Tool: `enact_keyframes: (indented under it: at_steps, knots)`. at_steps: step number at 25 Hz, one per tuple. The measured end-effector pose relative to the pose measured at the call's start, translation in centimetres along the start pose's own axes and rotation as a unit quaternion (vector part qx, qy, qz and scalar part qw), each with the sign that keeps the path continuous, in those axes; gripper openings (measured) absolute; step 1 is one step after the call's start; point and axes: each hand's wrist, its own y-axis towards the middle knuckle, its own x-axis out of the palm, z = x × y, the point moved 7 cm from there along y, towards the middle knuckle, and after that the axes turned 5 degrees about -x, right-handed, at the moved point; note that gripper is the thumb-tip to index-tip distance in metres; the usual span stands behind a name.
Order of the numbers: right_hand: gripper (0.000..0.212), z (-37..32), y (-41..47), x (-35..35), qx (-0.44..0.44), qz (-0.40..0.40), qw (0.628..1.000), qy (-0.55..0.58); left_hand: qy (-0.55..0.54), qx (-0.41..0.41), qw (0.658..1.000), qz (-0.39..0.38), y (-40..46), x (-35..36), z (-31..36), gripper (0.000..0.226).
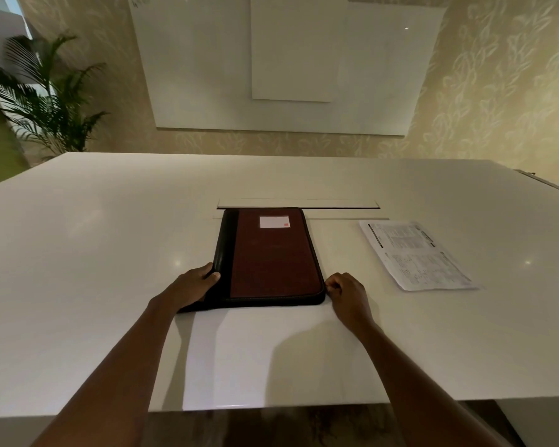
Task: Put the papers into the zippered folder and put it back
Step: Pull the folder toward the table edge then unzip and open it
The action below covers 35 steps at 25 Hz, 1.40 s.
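A maroon zippered folder (271, 259) with a black spine and a white label lies closed and flat in the middle of the white table (94, 253). My left hand (194, 282) grips its near left corner at the black spine. Curled fingers of my right hand (347, 293) pinch at the folder's near right corner, where the zip runs; the zip pull itself is hidden. The printed papers (417, 254) lie flat on the table to the right of the folder, apart from both hands.
A recessed cable hatch (299, 204) is set in the tabletop just behind the folder. A whiteboard (288, 66) hangs on the wall beyond. A potted palm (42, 95) stands at the far left. The table's near edge runs below my forearms.
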Motion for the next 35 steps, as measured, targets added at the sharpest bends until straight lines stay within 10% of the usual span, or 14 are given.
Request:
enact_keyframes:
  at_steps: [14, 26, 35]
  knots:
    - [0.015, -1.7, -3.9, 0.2, 0.008, 0.001, 1.0, -0.024, -0.183, 0.074, 0.979, 0.054, -4.4, -0.4, -2.9, 0.032]
    - [0.025, -6.3, -5.5, 2.3, -0.01, -0.009, 0.997, -0.072, -0.015, 0.13, 0.985, 0.113, -5.5, -0.4, -2.3, 0.046]
    - [0.021, -10.1, -5.5, 5.4, -0.034, -0.034, 0.996, -0.07, -0.229, 0.086, 0.964, 0.105, -5.3, -0.6, -3.9, 0.042]
